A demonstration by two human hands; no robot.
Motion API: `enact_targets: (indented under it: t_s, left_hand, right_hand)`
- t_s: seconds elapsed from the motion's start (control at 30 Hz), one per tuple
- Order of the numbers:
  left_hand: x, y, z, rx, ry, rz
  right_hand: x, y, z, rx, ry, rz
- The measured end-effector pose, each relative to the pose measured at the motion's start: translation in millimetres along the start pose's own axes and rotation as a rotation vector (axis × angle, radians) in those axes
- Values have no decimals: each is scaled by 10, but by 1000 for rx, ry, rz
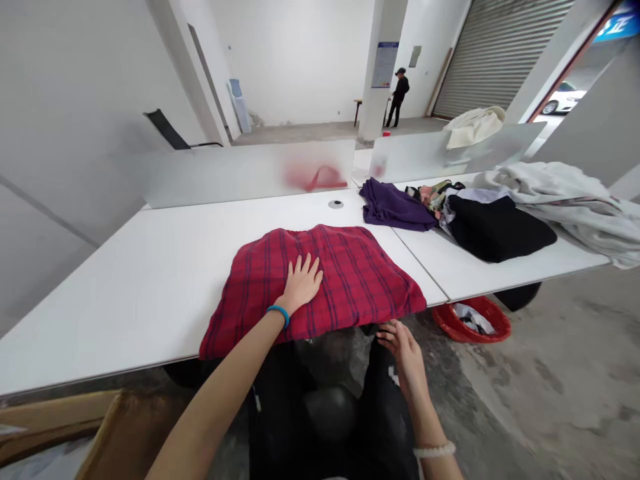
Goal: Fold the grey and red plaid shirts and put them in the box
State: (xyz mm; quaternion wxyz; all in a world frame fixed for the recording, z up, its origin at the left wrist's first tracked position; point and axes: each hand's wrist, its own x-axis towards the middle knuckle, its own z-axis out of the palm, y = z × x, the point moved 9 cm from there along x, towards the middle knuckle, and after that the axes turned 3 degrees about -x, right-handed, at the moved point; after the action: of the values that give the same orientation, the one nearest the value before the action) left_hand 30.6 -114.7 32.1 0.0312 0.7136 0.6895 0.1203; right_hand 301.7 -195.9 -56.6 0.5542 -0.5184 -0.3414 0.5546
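A red cloth with dark plaid lines lies spread over the front edge of the white table, its surface slightly puffed and creased. My left hand, with a blue band at the wrist, rests flat on the middle of it, fingers spread. Just below the cloth's front edge, toward its right corner, is my right hand. Its fingers are loosely bent and apart, and nothing shows in them. Whether a fingertip touches the hem I cannot tell.
Right of the cloth lie a purple garment, a black folded garment and a whitish heap of fabric. A frosted divider borders the table. Below stand a red-lined bin and a cardboard box. A person stands far back.
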Motion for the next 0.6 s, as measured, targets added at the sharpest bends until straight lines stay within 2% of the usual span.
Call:
enact_targets:
  t_s: [0.07,0.17,0.3,0.4,0.5,0.57,0.6]
  left_hand:
    - [-50,35,16,-22,-12,6]
    - [-113,126,35,-80,-17,20]
    - [-154,180,35,-228,1,20]
    - [-151,135,25,-394,14,-5]
    - [-105,55,12,-607,39,-58]
    - [-61,-22,-19,-775,73,-113]
    - [-46,-77,-51,-864,100,-145]
  right_hand:
    - [57,-35,8,85,26,58]
    - [90,-94,15,66,61,108]
    - [51,-277,-88,-248,229,0]
    - [26,-495,-11,-402,320,-119]
    - [54,-811,295,-303,331,-219]
    - [66,-1089,684,-275,251,-292]
    - [47,-1236,949,-296,165,-346]
